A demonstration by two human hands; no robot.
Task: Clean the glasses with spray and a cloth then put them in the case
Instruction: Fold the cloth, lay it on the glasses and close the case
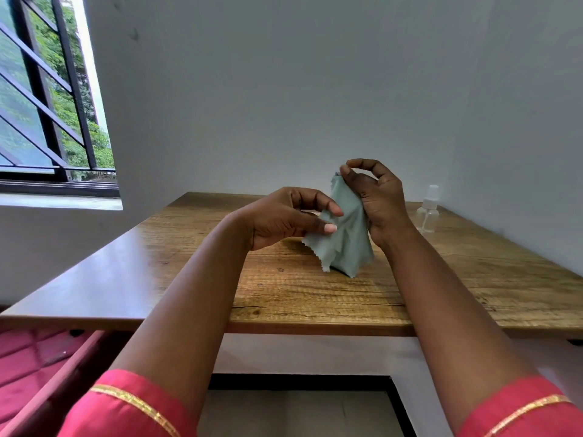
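Wooden table [315,288], spray bottle [428,212], held cloth [347,234]

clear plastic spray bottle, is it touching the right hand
Apart. The head view shows bare wall and table between the clear plastic spray bottle and the right hand.

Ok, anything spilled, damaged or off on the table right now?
Nothing spilled or damaged. The spray bottle stands upright on the table, and both hands hold the cloth above it. One oddity: neither glasses nor case are in view.
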